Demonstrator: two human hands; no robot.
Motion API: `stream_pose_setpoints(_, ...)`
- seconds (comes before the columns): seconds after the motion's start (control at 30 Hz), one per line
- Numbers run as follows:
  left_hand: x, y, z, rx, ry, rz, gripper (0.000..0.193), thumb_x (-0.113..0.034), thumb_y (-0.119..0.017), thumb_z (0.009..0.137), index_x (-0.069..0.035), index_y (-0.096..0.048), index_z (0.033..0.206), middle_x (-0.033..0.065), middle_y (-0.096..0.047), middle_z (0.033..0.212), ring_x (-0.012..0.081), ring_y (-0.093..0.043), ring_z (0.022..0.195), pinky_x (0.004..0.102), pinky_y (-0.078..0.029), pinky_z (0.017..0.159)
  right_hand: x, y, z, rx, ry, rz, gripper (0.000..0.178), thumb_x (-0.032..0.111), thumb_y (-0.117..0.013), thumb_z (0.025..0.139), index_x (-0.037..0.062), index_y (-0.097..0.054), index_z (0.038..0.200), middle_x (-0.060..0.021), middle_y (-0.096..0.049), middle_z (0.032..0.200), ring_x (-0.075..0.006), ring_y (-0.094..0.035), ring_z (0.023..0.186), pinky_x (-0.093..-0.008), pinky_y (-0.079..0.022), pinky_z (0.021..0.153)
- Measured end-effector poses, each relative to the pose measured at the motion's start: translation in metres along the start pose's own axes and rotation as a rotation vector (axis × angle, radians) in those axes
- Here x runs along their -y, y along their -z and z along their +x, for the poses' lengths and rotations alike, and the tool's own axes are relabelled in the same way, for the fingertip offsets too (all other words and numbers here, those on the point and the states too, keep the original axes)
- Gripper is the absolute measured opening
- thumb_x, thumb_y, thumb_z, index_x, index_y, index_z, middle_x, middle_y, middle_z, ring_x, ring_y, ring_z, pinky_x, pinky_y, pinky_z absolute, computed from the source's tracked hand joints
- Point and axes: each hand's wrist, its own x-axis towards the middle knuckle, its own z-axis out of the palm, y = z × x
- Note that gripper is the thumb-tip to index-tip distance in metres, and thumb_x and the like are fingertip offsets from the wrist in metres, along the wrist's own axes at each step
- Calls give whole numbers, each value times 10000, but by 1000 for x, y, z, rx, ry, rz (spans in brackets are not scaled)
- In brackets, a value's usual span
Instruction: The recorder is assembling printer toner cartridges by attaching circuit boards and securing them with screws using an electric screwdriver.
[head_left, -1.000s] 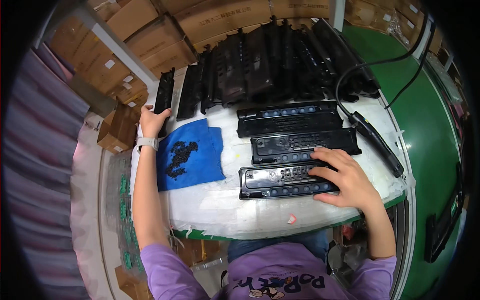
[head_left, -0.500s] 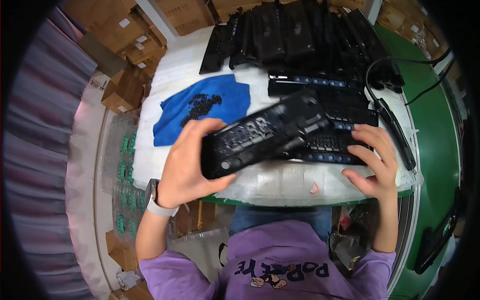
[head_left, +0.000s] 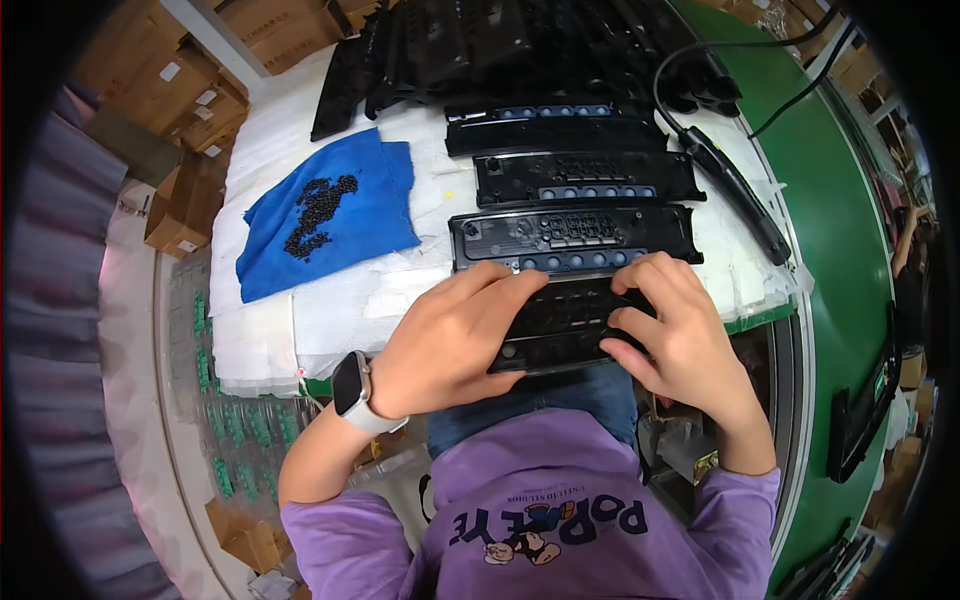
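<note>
Black plastic panel [head_left: 562, 318], by the front edge of the table [head_left: 385, 308], is clasped at its left end by the left hand [head_left: 440, 340]. Against its right part rests the right hand [head_left: 680, 330]; whether that grips, I cannot tell. Tiny black pieces [head_left: 318, 205] dot a blue cloth [head_left: 368, 230].
</note>
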Motion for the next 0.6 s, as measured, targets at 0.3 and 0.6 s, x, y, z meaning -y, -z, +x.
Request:
stream_pose_setpoints(0.3, 3, -20, 0, -81, -57, 18, 681, -111, -788, 561, -24, -516, 1179, 137, -562, 1151, 320, -526, 1064, 400, -432, 899, -7, -9, 0, -50, 129, 74, 232, 89, -744, 553, 26, -550, 662, -83, -534, 880, -250, -536, 908, -357, -405, 751)
stream_pose_setpoints(0.6, 7, -31, -7, -105, -147, 0, 399, -84, -764, 600, -37, -611, 966, 130, -568, 1165, 327, -530, 1093, 423, -445, 866, -10, -10, -3, 30, 206, 30, 233, 174, -737, 577, 57, -560, 674, -59, -536, 844, -227, -542, 862, -339, -412, 724)
